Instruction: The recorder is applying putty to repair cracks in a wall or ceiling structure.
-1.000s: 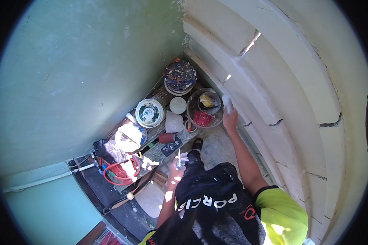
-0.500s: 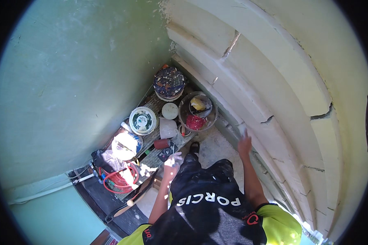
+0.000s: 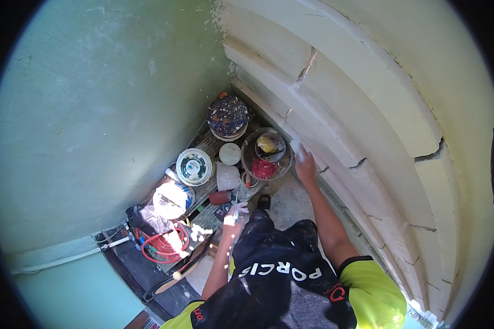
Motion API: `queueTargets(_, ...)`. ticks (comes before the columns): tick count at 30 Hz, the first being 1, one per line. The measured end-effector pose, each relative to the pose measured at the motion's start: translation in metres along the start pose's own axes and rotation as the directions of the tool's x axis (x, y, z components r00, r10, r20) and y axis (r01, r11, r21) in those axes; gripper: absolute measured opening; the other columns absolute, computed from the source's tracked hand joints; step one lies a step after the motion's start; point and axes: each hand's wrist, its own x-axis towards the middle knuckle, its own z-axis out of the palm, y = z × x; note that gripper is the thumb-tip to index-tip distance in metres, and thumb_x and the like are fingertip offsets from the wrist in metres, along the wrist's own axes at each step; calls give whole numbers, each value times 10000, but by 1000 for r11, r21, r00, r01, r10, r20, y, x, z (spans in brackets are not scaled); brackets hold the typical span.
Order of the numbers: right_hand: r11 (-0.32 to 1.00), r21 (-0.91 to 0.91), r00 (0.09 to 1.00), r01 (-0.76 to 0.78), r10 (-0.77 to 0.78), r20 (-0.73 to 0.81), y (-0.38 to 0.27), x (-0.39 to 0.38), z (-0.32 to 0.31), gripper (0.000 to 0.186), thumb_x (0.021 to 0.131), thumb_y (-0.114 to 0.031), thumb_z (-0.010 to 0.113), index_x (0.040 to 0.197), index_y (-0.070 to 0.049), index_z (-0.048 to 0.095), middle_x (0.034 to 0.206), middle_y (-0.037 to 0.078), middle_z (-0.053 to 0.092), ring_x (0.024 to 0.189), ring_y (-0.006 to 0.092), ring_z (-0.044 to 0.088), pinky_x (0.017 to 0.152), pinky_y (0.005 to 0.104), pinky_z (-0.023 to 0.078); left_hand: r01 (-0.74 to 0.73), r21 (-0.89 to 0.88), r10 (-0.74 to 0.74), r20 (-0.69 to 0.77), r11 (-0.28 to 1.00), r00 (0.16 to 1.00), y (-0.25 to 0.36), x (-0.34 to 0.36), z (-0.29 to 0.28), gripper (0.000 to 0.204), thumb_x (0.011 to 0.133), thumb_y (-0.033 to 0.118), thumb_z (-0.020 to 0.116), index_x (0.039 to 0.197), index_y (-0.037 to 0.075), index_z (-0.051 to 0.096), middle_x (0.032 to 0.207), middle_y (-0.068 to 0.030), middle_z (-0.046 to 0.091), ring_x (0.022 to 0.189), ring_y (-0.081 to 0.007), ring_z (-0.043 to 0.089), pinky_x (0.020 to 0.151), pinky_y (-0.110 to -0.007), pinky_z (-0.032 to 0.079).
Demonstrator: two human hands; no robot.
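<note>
Right hand (image 3: 306,166): narrow, holding a white piece (image 3: 296,146), its kind too blurred to tell.
White piece: at the stepped wall's (image 3: 362,104) lower boards, just beside the basin's (image 3: 249,156) right rim; contact cannot be told.
Left hand (image 3: 234,215): near the bench's (image 3: 209,218) front edge, fingers partly spread; whether it holds something thin, I cannot tell.
Basin: at the bench's far end, with a red cloth (image 3: 263,169) and yellow sponge (image 3: 267,145).
Wall work, judged: light, even pressure along each board; elbow clear of ledges; knuckles off the rim.

Bowl (image 3: 280,148) in basin (image 3: 247,148), left of wall (image 3: 340,131)
</note>
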Motion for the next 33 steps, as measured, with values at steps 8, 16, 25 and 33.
queueTargets(8,929,-341,986,-147,164,23,71,-42,-20,555,946,-233,575,1479,-289,432,1213,262,549,974,408,646,761,512,549,37,56,-39,31,998,999,7,3,-9,390,676,-135,496,994,36,645,1303,-91,636,939,-130,630,775,-265,486)
queueTargets(16,812,-394,859,-432,503,95,140,-157,-69,523,928,-229,591,1439,-199,488,1073,274,606,937,433,638,777,521,534,21,67,-20,-23,998,1000,-3,2,-15,407,712,-105,487,1070,21,632,1257,-102,655,1040,-213,664,787,-264,516)
queueTargets(25,972,-39,973,232,-232,8,-76,47,27,470,930,-241,601,1392,-177,541,1121,246,583,979,433,633,832,509,532,84,125,-65,-154,989,986,-9,-20,-18,262,734,-63,548,961,-3,666,1176,-149,687,968,-272,675,811,-310,516)
queueTargets(33,963,-265,998,48,-38,41,-13,58,31,464,926,-191,571,1389,-202,542,1096,242,580,899,403,669,752,509,553,336,25,-326,-184,942,927,2,-28,-24,344,767,-47,524,1080,0,658,1128,-113,703,985,-199,670,816,-283,506)
